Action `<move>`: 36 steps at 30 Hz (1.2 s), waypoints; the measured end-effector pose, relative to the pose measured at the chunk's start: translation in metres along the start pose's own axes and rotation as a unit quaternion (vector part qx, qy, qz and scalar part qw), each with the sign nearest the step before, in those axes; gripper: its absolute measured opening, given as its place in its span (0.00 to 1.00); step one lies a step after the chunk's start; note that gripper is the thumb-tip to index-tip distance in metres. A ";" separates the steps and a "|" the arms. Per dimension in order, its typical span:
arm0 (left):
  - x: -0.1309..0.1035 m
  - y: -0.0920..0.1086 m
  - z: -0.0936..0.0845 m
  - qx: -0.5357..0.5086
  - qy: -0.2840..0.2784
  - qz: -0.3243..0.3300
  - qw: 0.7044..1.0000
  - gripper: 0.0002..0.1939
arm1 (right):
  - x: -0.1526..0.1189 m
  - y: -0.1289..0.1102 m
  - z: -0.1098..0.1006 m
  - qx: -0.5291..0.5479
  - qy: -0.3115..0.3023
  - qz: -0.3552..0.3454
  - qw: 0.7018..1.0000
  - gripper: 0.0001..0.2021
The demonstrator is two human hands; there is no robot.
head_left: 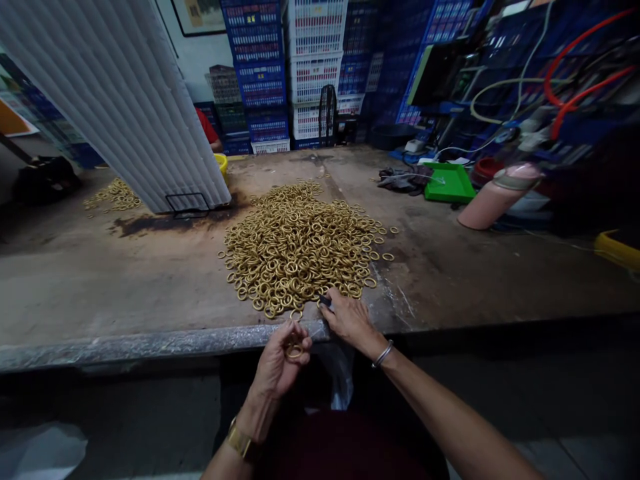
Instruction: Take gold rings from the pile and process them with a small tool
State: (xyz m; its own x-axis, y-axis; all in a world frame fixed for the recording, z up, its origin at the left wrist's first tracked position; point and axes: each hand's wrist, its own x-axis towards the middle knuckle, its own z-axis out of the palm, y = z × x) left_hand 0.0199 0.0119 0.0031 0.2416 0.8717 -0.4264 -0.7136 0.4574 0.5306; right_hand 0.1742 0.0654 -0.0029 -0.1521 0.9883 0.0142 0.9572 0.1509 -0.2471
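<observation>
A large heap of brass-coloured rings (300, 243) lies on the worktable (165, 287) in front of me. Just below the table's front edge, my left hand (277, 363) has its fingers curled round a few gold rings (294, 351); how many is hidden by the fingers. My right hand (347, 321) rests at the heap's near edge. Between its thumb and fingers it pinches a small black object (325, 301), whose kind I cannot make out. One loose ring (297, 315) lies between my two hands.
A grey corrugated panel (130, 100) leans upright at the left, with a smaller ring pile (117, 195) behind it. To the right stand a green tray (449, 183) and a pink bottle (500, 197). Stacked crates (315, 47) line the back. A person's red sleeve (207, 127) shows past the panel.
</observation>
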 end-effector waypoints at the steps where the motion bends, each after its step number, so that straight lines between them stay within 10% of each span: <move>1: 0.001 -0.001 0.001 0.016 0.002 0.009 1.000 0.11 | -0.001 0.002 0.001 0.008 0.004 -0.004 1.000 0.09; 12: 0.009 -0.013 0.008 0.277 0.066 0.120 0.951 0.18 | -0.021 -0.004 0.006 0.257 0.025 -0.132 0.957 0.05; 23: 0.003 -0.014 0.008 0.346 0.061 0.140 0.926 0.14 | -0.021 -0.009 0.005 0.347 0.020 -0.112 0.931 0.03; 30: 0.002 -0.014 0.007 0.347 0.072 0.162 0.921 0.14 | -0.019 -0.013 -0.002 0.496 -0.067 -0.059 0.863 0.10; 36: 0.002 -0.015 0.013 0.259 0.039 0.104 0.960 0.16 | -0.019 -0.015 0.000 0.504 -0.052 -0.035 0.861 0.11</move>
State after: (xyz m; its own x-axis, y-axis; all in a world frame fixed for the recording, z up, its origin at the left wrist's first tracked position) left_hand 0.0396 0.0085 0.0035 0.0647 0.9467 -0.3154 -0.3141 0.3193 0.8941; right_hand 0.1625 0.0445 0.0006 -0.2728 0.9620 -0.0108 0.2519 0.0605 -0.9658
